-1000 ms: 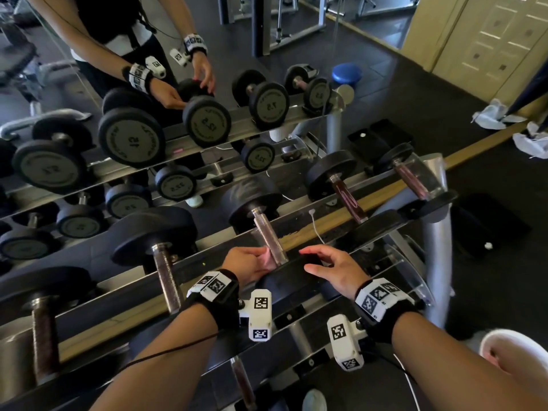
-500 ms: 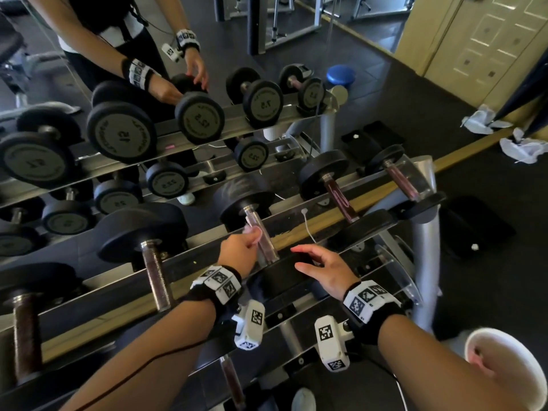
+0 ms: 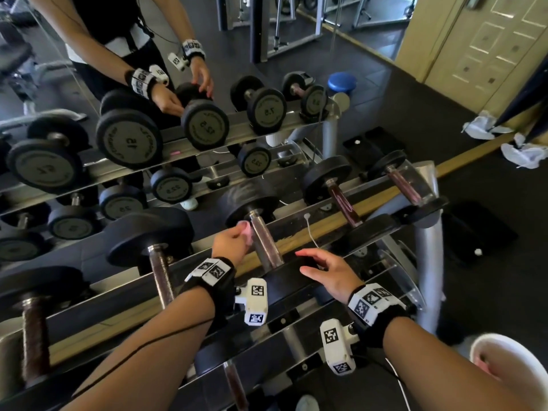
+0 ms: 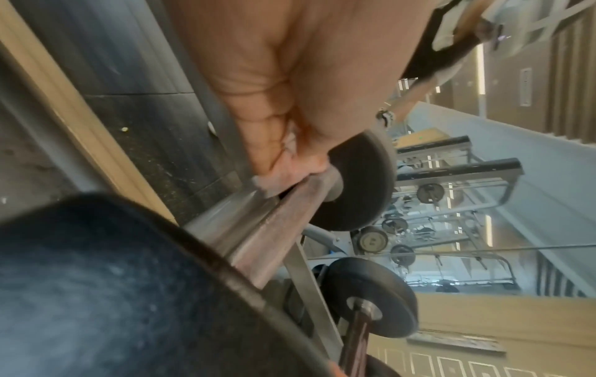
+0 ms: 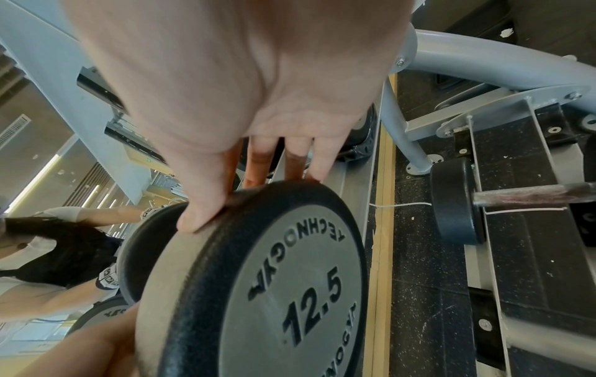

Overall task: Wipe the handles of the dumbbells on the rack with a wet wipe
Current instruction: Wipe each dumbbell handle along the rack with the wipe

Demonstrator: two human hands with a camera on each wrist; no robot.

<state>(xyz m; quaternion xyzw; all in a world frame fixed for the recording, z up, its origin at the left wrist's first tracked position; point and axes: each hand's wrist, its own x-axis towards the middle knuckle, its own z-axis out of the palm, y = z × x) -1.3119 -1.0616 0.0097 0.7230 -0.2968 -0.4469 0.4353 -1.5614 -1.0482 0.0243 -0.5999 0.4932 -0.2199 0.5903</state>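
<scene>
My left hand (image 3: 234, 240) pinches a small wet wipe (image 3: 245, 228) against the far end of a dumbbell handle (image 3: 265, 241), just short of the far black head (image 3: 252, 203). The left wrist view shows the wipe (image 4: 277, 178) pressed on the metal handle (image 4: 274, 229) by my curled fingers. My right hand (image 3: 323, 268) rests with straight fingers on the rim of this dumbbell's near head (image 3: 287, 280). The right wrist view shows that head, marked 12.5 (image 5: 274, 293), under my thumb and fingers (image 5: 206, 204). Other dumbbells lie on the same rack (image 3: 370, 200).
A heavier dumbbell (image 3: 157, 256) lies to the left and two lighter ones (image 3: 341, 197) to the right. A mirror behind the rack reflects the weights and a person (image 3: 118, 40). White cloths (image 3: 522, 152) lie on the dark floor at right. A lower shelf holds more dumbbells (image 3: 234, 381).
My left hand has slid the wipe along the handle, from near the closer head up toward the far head. The right hand has stayed on the near head.
</scene>
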